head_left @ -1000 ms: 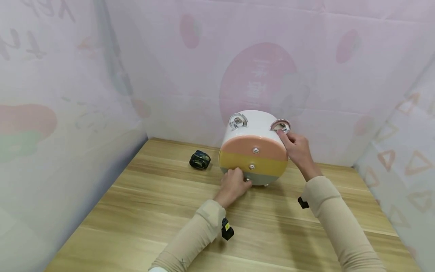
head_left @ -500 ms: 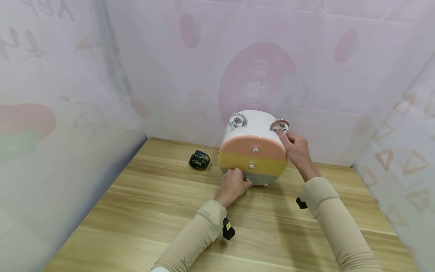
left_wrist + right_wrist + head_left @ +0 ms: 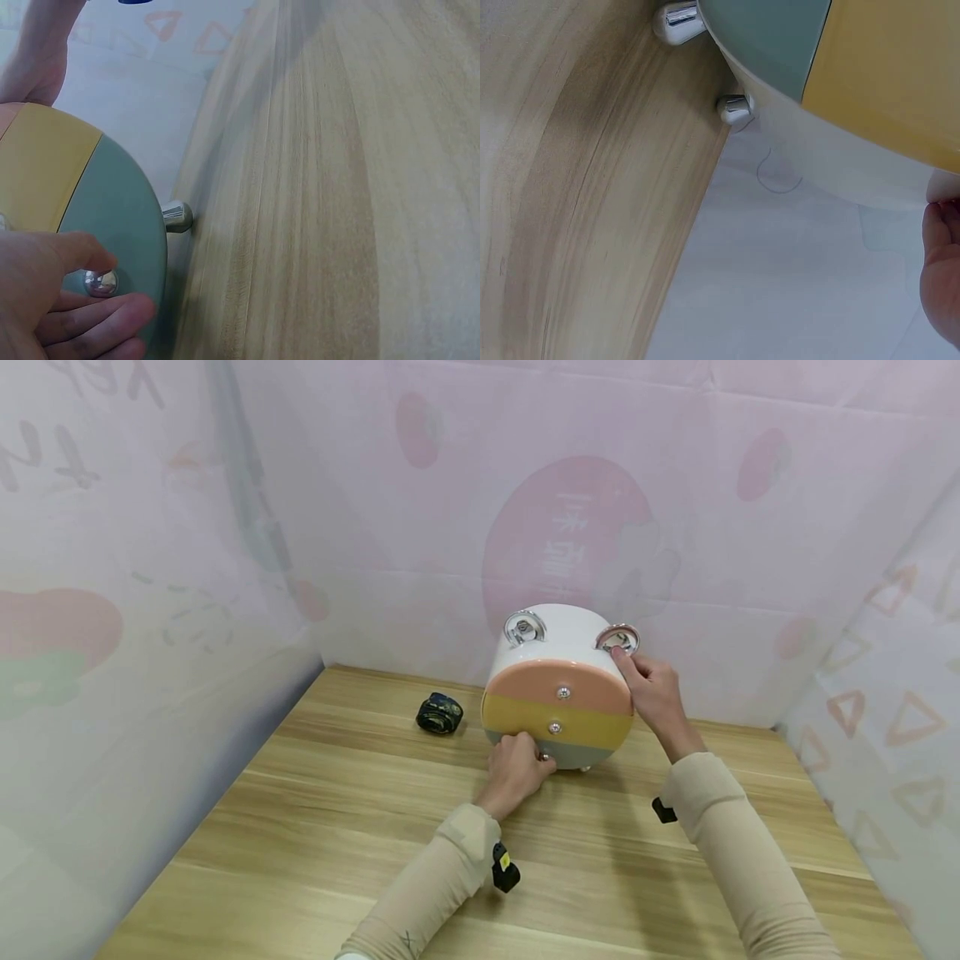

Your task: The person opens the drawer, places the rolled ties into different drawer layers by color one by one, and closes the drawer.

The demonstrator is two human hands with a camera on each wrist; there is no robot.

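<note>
Black item: a small dark object [image 3: 440, 712] sits on the wooden table [image 3: 315, 827] at the far left, well apart from the hands, near the back wall.
Left hand: the left hand [image 3: 516, 770] is down at the bottom drawer, fingers curled round its small silver knob [image 3: 100, 283], thumb above it and fingertips below.
Drawer box: the round drawer box [image 3: 561, 685] stands upright on short silver feet [image 3: 178, 217] at the back of the table, just in front of the pink backdrop [image 3: 480, 485].
Facing: its flat round front looks straight toward the person; the drum's long axis runs front to back, away toward the backdrop.
Front bands: three stacked drawers, peach [image 3: 558, 681] on top, yellow [image 3: 555, 718] in the middle, grey-green [image 3: 120, 217] at the bottom, each band lying level.
Top: two shiny silver rings, one left [image 3: 524, 627], one right [image 3: 619, 637].
Right hand: the right hand [image 3: 654, 692] is up on the box's right shoulder, fingers bent against the white shell, index fingertip touching the right ring.
</note>
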